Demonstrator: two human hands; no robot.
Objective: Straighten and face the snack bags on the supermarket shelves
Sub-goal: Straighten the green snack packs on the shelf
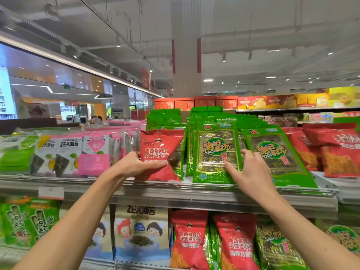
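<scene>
The left hand (134, 164) grips a tilted red snack bag (159, 145) at the front edge of the upper surface (194, 193), thumb across its face. Just beside it, the right hand (251, 170) pinches the right edge of an upright green seaweed bag (214, 152).

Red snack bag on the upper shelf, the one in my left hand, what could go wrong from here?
The red snack bag, gripped by the left hand, stands right at the shelf lip; it might slip off when released. The right hand pinches the middle seaweed bag, and the tilted seaweed bag beside it could topple further if nudged.
</scene>
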